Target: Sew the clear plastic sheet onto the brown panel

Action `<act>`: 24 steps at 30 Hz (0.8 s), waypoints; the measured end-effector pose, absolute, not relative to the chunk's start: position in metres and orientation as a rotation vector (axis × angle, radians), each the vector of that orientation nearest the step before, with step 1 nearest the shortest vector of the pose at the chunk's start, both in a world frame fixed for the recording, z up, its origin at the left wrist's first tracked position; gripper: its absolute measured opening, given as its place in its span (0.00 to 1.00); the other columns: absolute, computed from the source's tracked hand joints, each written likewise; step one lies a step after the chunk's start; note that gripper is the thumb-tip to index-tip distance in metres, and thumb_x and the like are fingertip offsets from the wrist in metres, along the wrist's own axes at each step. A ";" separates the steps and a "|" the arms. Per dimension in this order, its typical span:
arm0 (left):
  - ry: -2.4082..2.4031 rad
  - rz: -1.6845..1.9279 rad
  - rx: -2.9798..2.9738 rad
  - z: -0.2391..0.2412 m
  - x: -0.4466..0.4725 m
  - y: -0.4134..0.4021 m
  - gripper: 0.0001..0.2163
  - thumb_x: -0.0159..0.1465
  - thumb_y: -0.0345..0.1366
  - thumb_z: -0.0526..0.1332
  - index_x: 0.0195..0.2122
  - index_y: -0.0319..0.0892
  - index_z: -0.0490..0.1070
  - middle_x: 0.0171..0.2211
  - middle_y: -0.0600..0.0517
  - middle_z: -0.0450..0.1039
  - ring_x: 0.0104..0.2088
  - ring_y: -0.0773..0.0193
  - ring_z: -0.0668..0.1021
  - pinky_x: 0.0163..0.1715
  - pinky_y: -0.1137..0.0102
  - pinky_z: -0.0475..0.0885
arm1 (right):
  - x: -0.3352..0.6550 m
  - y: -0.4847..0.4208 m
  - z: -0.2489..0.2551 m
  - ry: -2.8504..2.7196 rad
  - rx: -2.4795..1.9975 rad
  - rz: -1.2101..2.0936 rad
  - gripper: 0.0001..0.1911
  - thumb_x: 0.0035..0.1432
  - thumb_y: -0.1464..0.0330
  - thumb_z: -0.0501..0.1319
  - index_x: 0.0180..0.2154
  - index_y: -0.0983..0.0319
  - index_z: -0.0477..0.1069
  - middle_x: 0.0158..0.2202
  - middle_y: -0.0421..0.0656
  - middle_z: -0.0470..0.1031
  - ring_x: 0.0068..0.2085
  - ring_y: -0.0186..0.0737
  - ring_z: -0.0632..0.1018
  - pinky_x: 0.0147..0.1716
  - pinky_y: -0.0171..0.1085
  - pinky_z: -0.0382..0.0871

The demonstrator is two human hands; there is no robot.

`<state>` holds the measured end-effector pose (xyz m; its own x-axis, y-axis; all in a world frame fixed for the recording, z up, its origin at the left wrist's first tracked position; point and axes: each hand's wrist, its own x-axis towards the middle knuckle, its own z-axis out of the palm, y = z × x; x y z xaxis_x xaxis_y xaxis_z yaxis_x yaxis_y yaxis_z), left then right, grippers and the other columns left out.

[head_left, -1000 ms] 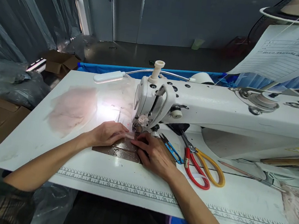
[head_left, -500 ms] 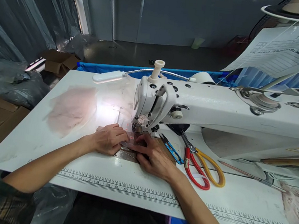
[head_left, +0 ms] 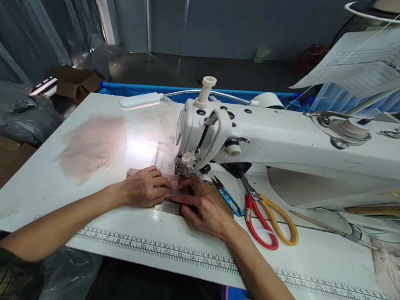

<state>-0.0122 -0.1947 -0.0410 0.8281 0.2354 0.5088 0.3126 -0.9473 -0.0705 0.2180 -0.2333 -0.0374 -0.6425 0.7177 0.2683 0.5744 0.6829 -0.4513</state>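
Note:
A white sewing machine point(head_left: 260, 133) stands over the table, its needle and presser foot just beyond my fingertips. In front of the foot, a small piece of sheer pink fabric point(head_left: 175, 184) lies on the metal plate point(head_left: 171, 208). My left hand point(head_left: 146, 186) rests on the left part of this fabric, fingers curled and pressed together on it. From the right, my right hand point(head_left: 202, 206) grips the fabric's near edge with bent thumb and forefinger. The fingertips partly hide the fabric's edge.
Blue thread snips point(head_left: 228, 197) and red-and-yellow-handled scissors point(head_left: 265, 211) lie right of my right hand. A pile of pink sheer fabric point(head_left: 92, 149) is at the left. A printed ruler point(head_left: 172, 253) follows the front edge. Lace point(head_left: 392, 271) lies far right; a lamp point(head_left: 140, 101) shines behind.
The view has shifted slightly, so the whole scene sits a little further left and up. Both hands stay at the fabric in front of the presser foot, with hardly any movement.

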 end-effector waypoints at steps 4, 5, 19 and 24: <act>-0.401 -0.738 -2.866 -0.038 -0.013 -0.195 0.06 0.65 0.28 0.57 0.33 0.39 0.73 0.35 0.51 0.78 0.30 0.65 0.74 0.31 0.67 0.67 | 0.218 -0.230 -0.042 -2.357 -1.101 0.465 0.20 0.59 0.72 0.56 0.52 0.53 0.74 0.47 0.48 0.70 0.47 0.45 0.73 0.46 0.47 0.71; -0.394 -0.732 -2.868 -0.038 -0.013 -0.195 0.05 0.65 0.28 0.57 0.34 0.39 0.72 0.35 0.50 0.77 0.31 0.64 0.74 0.32 0.67 0.67 | 0.218 -0.229 -0.044 -2.337 -1.140 0.435 0.20 0.61 0.71 0.55 0.53 0.54 0.73 0.48 0.49 0.69 0.46 0.45 0.73 0.45 0.47 0.72; -0.372 -0.646 -2.855 -0.038 -0.015 -0.194 0.08 0.65 0.29 0.55 0.34 0.41 0.74 0.37 0.50 0.78 0.31 0.65 0.75 0.31 0.68 0.70 | 0.216 -0.229 -0.053 -2.337 -1.181 0.416 0.19 0.64 0.69 0.53 0.53 0.58 0.73 0.47 0.52 0.69 0.44 0.46 0.73 0.46 0.49 0.71; -0.455 -0.964 -2.877 -0.037 -0.012 -0.196 0.05 0.65 0.29 0.57 0.35 0.39 0.73 0.40 0.46 0.77 0.35 0.62 0.77 0.32 0.64 0.73 | 0.216 -0.226 -0.052 -2.200 -1.189 0.476 0.19 0.59 0.73 0.53 0.47 0.58 0.76 0.41 0.47 0.73 0.41 0.42 0.76 0.42 0.44 0.72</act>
<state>-0.0117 -0.1957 -0.0371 0.7590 0.2546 0.5993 0.3009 -0.9534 0.0240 0.2164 -0.2259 -0.0518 -0.4287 0.8429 0.3252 0.6330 0.5371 -0.5576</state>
